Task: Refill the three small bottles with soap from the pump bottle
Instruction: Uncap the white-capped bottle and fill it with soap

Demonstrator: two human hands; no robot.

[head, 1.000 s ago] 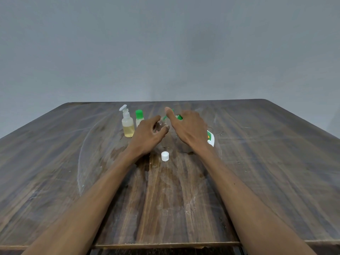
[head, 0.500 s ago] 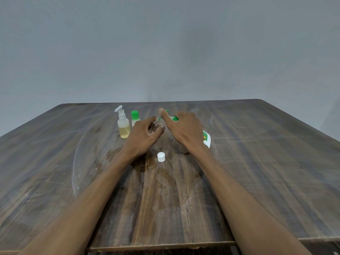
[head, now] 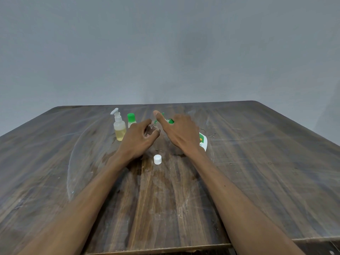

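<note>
Left hand (head: 139, 139) grips small clear uncapped plastic bottle (head: 150, 128), upright at centre of dark wooden surface (head: 257, 172). Right hand (head: 181, 132) lies over large green-and-white pump bottle (head: 202, 141), fingers spread over green pump head (head: 170, 121); grip mostly hidden, cannot tell. White screw cap (head: 157, 159) lies loose just in front of hands. Small pump-top bottle with yellow liquid (head: 119, 127) and small green-capped bottle (head: 131, 120) stand left, untouched. Assessment: first fill in progress; level unreadable; two bottles apparently remain.
</note>
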